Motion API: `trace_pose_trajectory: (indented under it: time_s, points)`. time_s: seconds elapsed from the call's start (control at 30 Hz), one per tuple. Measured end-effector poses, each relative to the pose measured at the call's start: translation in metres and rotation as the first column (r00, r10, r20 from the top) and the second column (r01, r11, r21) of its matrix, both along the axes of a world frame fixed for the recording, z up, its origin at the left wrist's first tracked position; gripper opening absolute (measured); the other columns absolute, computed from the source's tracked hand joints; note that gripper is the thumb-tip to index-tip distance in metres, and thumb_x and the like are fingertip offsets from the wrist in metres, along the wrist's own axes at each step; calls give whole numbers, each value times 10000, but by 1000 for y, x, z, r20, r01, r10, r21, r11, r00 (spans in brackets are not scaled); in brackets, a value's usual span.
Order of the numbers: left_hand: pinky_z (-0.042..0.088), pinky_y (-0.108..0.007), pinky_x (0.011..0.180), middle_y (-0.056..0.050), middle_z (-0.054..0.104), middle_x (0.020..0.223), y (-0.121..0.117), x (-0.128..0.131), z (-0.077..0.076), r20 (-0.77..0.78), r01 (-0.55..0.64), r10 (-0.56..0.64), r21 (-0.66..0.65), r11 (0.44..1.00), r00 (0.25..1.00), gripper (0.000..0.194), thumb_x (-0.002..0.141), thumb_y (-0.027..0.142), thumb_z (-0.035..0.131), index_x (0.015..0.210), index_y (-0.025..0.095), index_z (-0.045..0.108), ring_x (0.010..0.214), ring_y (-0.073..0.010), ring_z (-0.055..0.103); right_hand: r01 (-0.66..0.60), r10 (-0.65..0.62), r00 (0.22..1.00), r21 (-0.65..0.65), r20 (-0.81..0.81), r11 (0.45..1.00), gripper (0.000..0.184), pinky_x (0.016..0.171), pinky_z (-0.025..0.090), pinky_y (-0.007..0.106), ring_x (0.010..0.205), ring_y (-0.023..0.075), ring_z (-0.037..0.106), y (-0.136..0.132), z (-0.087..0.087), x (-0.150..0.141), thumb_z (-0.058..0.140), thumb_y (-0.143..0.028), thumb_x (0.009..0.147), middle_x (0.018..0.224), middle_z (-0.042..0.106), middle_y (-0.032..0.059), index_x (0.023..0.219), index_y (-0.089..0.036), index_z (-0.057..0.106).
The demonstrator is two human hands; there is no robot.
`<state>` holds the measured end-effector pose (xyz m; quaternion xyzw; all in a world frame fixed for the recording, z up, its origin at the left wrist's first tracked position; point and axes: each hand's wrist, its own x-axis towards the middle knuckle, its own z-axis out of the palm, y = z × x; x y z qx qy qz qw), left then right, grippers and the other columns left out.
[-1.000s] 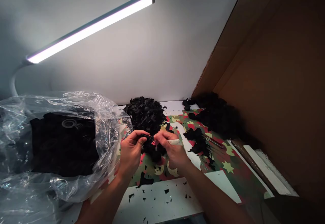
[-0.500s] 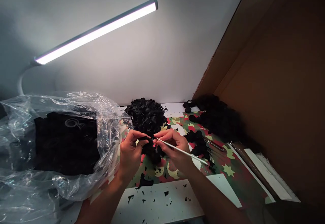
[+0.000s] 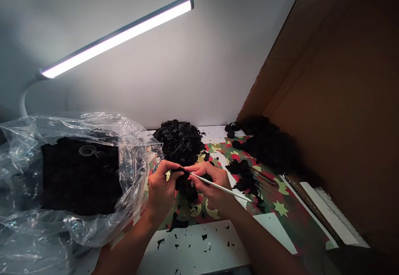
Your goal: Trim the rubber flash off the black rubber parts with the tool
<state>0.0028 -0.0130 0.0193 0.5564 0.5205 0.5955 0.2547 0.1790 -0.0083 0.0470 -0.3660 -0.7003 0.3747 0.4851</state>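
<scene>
A small black piece [image 3: 180, 171], too dark for its kind to show, is pinched between the thumb and fingers of my left hand [image 3: 162, 185]. My right hand [image 3: 215, 183] grips a thin white stick [image 3: 222, 189], its near end slanting down to the right and its tip at the black piece. The right fingertips also meet the piece. Below the fingers lie more dark pieces [image 3: 188, 192], partly covered by the hands. Just behind is a heap of black scraps [image 3: 179, 139].
A clear plastic bag [image 3: 134, 183] with black contents stands at left under a lit lamp [image 3: 124, 33]. Black clumps [image 3: 268, 146] lie against a cardboard panel [image 3: 336, 100] at right. A metal tool [image 3: 263, 176] rests on the patterned sheet [image 3: 293, 229]. Black bits dot the white surface [image 3: 187, 258] in front.
My right hand has moved slightly left, bringing its fingers closer to my left hand and the black piece. The white stick has shifted with it. My left hand stays nearly in place.
</scene>
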Motion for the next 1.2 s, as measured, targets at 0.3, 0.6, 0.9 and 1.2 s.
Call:
trace_pose_trajectory:
  time_s: [0.3,0.6,0.9,1.2]
  points:
    - [486,-279,690,19,714,753,-4,4,3,-18,-31,31,12,999,999,70,800,175,711,822,239,693,706,-176,663,49,-50,999,80,9,996,173,887,518,367,978,214,697,-4,-10,-4,615,-278,959,1060,776,36,797,-238,659]
    - [528,-292,748,0,732,814,-6,4,6,103,19,-22,30,999,994,61,810,184,719,813,241,697,783,-189,692,199,-223,971,221,87,955,148,916,482,393,939,205,683,5,-18,-6,571,-221,971,1042,769,29,862,-248,666]
    - [500,-257,642,37,718,732,-3,1,5,-110,7,-2,53,999,994,88,828,163,669,820,250,680,634,-153,661,26,-25,995,9,-93,1000,143,826,547,357,918,219,732,0,-4,-2,665,-256,912,1028,792,63,774,-221,670]
    - [516,-218,628,46,722,734,-4,3,7,-271,0,42,150,989,962,140,836,101,605,816,230,654,611,-125,660,7,-7,1000,20,11,1000,166,839,549,358,907,216,727,-2,6,3,657,-253,911,1029,791,65,748,-219,651]
